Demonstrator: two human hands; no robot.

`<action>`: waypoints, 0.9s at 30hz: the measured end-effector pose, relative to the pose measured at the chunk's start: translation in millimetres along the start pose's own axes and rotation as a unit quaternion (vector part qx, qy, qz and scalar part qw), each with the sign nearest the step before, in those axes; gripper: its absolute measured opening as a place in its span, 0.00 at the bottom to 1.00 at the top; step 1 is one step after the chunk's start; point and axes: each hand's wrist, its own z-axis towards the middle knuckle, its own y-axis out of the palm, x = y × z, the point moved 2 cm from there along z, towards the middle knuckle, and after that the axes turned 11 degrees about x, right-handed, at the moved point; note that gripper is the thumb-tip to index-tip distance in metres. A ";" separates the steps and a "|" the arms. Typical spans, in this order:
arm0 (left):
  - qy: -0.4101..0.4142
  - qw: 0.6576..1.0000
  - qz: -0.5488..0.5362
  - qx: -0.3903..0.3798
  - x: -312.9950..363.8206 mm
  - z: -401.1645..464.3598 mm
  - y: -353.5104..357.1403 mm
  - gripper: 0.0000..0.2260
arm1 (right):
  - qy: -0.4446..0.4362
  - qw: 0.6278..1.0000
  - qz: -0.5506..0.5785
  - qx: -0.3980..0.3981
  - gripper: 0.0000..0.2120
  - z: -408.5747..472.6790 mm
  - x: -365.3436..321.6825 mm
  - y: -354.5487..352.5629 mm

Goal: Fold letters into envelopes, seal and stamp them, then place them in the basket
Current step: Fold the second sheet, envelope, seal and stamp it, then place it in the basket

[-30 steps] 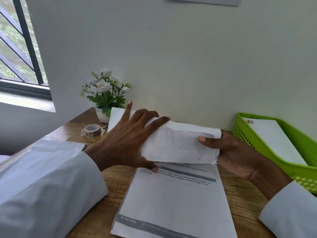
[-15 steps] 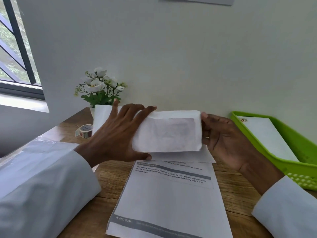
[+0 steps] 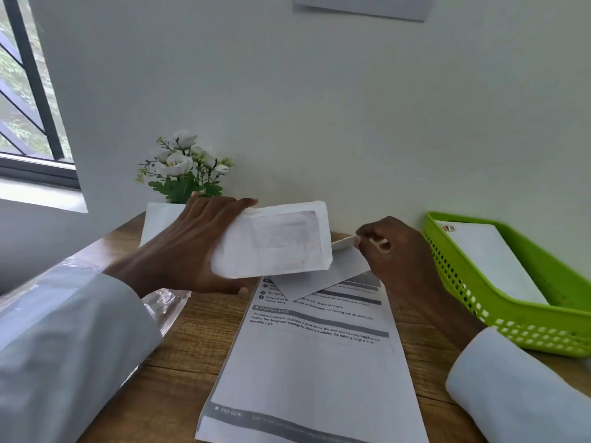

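A wooden table stands against a pale wall. On it lie a stack of printed sheets in the middle, a green plastic basket at the right, and crinkled clear plastic at the left. A pot of white flowers stands at the back, with a white envelope before it.

Flower pot: base hidden behind envelope stack; printed sheets: lower edge cut by frame, top under folded paper; green basket: right side cut off; window: partly out of frame.
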 end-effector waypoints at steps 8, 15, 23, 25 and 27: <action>-0.009 1.000 -0.010 -0.022 -0.5 -4.8 5.2 0.55 | -0.063 0.977 -0.051 -0.199 0.11 28.5 -7.2 37.1; -0.027 0.999 -0.028 -0.035 -5.8 -8.2 7.6 0.56 | -0.016 0.914 -0.056 -0.401 0.20 19.8 -4.5 49.3; -0.027 0.998 -0.039 -0.036 -5.7 -8.1 9.1 0.56 | 0.027 0.858 -0.039 -0.512 0.45 27.7 1.5 56.6; -0.020 0.998 -0.037 -0.034 -4.6 -7.9 9.5 0.55 | 0.027 0.862 -0.031 -0.506 0.50 31.8 4.5 63.2; -0.014 0.999 -0.036 -0.036 -4.6 -8.2 10.9 0.55 | 0.012 0.880 -0.036 -0.474 0.49 34.0 9.7 69.8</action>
